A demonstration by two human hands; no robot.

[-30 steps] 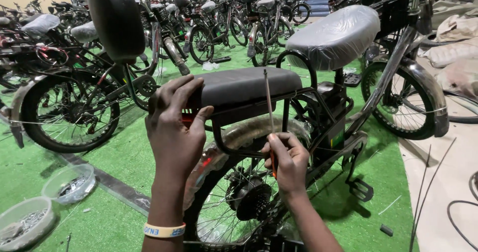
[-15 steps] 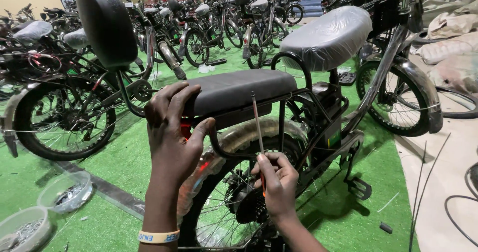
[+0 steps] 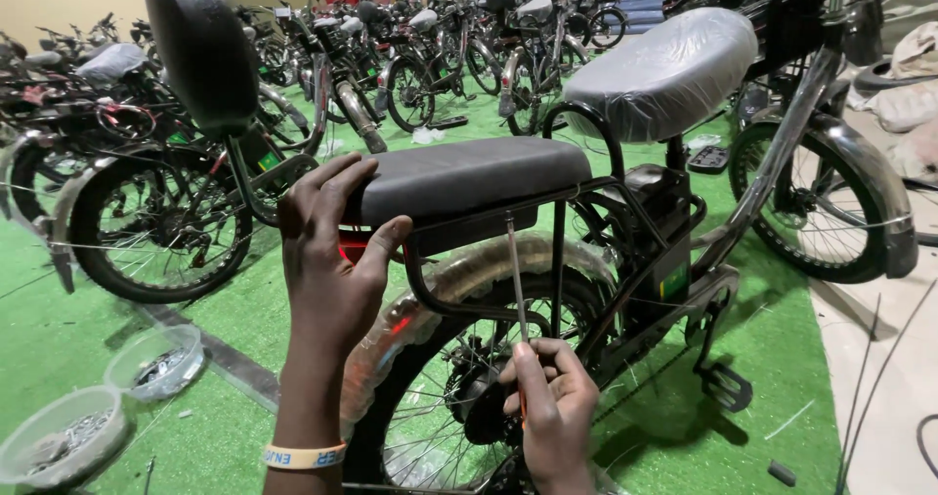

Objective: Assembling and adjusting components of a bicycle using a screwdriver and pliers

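My left hand [image 3: 330,251] grips the rear end of a flat grey cushion [image 3: 469,177] on the black rear rack [image 3: 489,236] of a bicycle. My right hand [image 3: 555,407] is closed around the handle of a long thin screwdriver [image 3: 515,275]. Its shaft points up and its tip sits at the underside of the rack, just below the cushion. Under the rack is the rear wheel [image 3: 440,397] with a plastic-wrapped mudguard [image 3: 469,270]. A padded black backrest [image 3: 200,45] rises behind the cushion.
The bicycle's plastic-covered saddle [image 3: 669,70] is ahead. Many parked bicycles [image 3: 420,55] crowd the green turf behind. Two clear tubs of small metal parts [image 3: 156,358] [image 3: 59,436] lie on the floor at left. A pedal [image 3: 723,387] sticks out at right.
My right hand has dropped lower with the screwdriver, whose shaft now stands nearly upright under the rack. My left hand keeps its grip on the cushion.
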